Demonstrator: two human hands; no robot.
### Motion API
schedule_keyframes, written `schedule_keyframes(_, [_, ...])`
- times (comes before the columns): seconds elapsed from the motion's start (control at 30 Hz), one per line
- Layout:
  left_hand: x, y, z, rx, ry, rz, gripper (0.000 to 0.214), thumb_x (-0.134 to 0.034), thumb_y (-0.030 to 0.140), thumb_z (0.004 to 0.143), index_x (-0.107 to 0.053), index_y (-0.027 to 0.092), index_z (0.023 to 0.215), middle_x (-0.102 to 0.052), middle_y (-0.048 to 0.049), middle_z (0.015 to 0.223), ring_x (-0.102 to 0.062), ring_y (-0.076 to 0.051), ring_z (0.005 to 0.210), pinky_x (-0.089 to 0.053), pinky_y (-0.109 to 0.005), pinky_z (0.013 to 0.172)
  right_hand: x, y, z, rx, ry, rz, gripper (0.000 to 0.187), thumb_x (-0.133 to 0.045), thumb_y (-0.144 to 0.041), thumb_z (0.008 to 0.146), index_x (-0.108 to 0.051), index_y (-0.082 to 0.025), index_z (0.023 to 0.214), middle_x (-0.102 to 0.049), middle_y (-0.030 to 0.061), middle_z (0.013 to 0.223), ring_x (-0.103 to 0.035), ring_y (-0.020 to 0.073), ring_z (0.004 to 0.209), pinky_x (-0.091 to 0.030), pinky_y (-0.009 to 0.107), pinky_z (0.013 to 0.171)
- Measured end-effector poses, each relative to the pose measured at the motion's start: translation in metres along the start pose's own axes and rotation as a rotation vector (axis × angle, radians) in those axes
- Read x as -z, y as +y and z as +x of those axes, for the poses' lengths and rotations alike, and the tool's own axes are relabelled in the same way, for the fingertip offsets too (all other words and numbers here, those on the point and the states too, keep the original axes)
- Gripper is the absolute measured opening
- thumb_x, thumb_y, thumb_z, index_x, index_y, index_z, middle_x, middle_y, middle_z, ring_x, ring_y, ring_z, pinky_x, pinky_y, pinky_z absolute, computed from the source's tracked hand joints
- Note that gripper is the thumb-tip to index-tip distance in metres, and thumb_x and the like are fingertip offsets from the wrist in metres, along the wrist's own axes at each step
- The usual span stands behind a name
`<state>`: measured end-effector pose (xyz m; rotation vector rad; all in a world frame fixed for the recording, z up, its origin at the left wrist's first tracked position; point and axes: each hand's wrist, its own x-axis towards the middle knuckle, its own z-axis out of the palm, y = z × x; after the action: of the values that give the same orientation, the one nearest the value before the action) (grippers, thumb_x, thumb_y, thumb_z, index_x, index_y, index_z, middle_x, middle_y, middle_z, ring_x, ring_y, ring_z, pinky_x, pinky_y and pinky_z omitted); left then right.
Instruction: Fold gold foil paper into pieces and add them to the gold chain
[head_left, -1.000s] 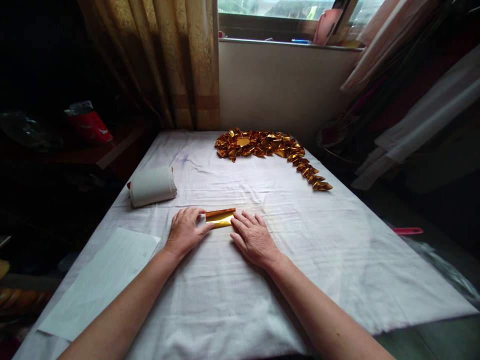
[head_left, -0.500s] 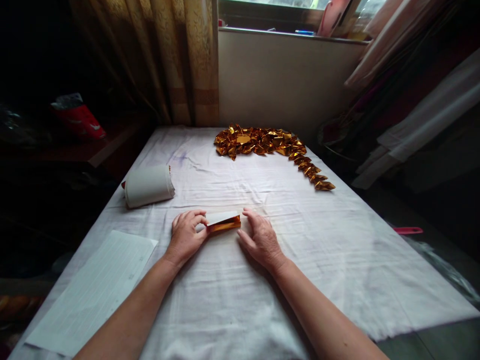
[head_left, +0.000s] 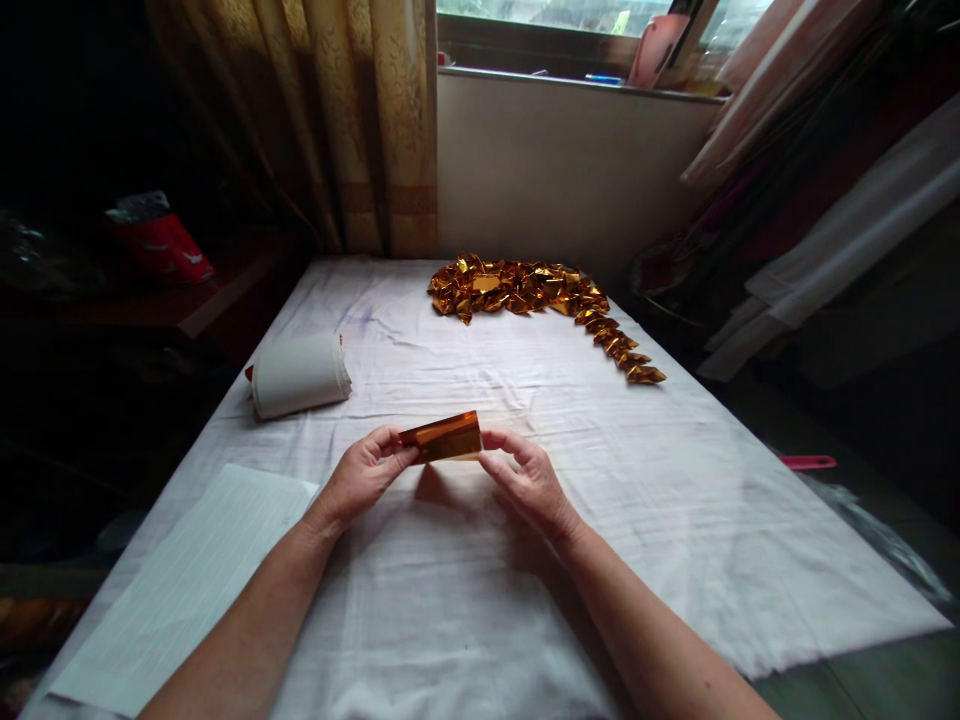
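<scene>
A folded strip of shiny gold foil paper [head_left: 444, 437] is held a little above the white cloth in front of me. My left hand [head_left: 367, 472] grips its left end, thumb on the near face and fingers behind. At the right end, my right hand [head_left: 526, 478] pinches the edge between thumb and fingertips. Farther back lies a heap of folded gold foil pieces [head_left: 517, 284], with a row of them trailing toward the right edge. A curled stack of white-backed paper [head_left: 300, 375] rests to the left of my hands.
A lined white paper sheet [head_left: 187, 580] lies at the left front, partly under my left forearm. The table [head_left: 660, 540] wears a wrinkled white cloth. Curtains [head_left: 367, 130] hang behind, clothes [head_left: 847, 240] at the right. A red container [head_left: 161, 245] stands on a dark side surface.
The foil strip has been lifted and turned, so its gold face now shows instead of the white side. My right hand, formerly just apart from it, now grips its right end.
</scene>
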<state>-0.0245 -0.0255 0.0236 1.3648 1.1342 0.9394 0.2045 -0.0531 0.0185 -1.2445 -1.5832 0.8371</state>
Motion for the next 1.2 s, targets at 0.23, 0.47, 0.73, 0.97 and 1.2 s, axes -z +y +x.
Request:
schedule_keyframes(0.23, [0.003,-0.008,0.002,-0.009,0.085,0.021,0.053,-0.071,0.052,0.071,-0.057,0.017,0.108,-0.070,-0.0047,0.092,-0.067,-0.020,0.087,-0.051,-0.035,0.086,-0.013,-0.010,0.006,-0.133,0.046,0.124,0.028,-0.061,-0.045,0.080,-0.072,-0.019,0.076,-0.074,0.0040,0.076,-0.068,0.0201,0.073,-0.054,0.032,0.072])
schedule_keyframes(0.47, [-0.007,-0.007,-0.004,-0.286,0.610,0.271,0.040,-0.067,0.047,0.076,-0.058,0.019,0.103,-0.065,-0.0055,0.103,-0.062,-0.017,0.089,-0.050,-0.035,0.087,-0.016,-0.008,0.019,-0.100,0.245,-0.012,0.027,-0.057,-0.040,0.080,-0.068,-0.019,0.068,-0.069,0.0007,0.064,-0.063,0.0159,0.062,-0.048,0.026,0.062])
schedule_keyframes(0.73, [-0.035,0.011,-0.026,-0.379,0.250,0.321,0.032,-0.061,0.039,0.085,-0.069,0.020,0.109,-0.071,-0.0081,0.110,-0.068,-0.019,0.092,-0.055,-0.029,0.079,-0.021,-0.024,0.015,0.375,0.351,-0.480,0.014,-0.060,-0.025,0.087,-0.073,-0.024,0.082,-0.074,0.0025,0.085,-0.065,0.0178,0.080,-0.047,0.033,0.082])
schedule_keyframes(0.97, [-0.033,0.010,-0.024,-0.180,0.232,0.109,0.043,-0.064,0.048,0.080,-0.071,0.015,0.106,-0.074,-0.0089,0.102,-0.070,-0.021,0.087,-0.057,-0.030,0.075,-0.035,-0.029,0.010,0.564,0.319,-0.609,0.012,-0.062,-0.026,0.090,-0.073,-0.027,0.093,-0.074,0.0014,0.092,-0.061,0.0182,0.091,-0.044,0.035,0.086])
schedule_keyframes(1.2, [-0.027,0.012,-0.018,-0.154,0.285,0.050,0.033,-0.065,0.044,0.078,-0.073,0.015,0.092,-0.074,-0.0037,0.080,-0.068,-0.018,0.075,-0.055,-0.025,0.067,-0.046,-0.020,0.009,0.602,0.187,-0.618,0.016,-0.058,-0.025,0.092,-0.071,-0.028,0.102,-0.072,0.0020,0.106,-0.060,0.0198,0.101,-0.044,0.036,0.091])
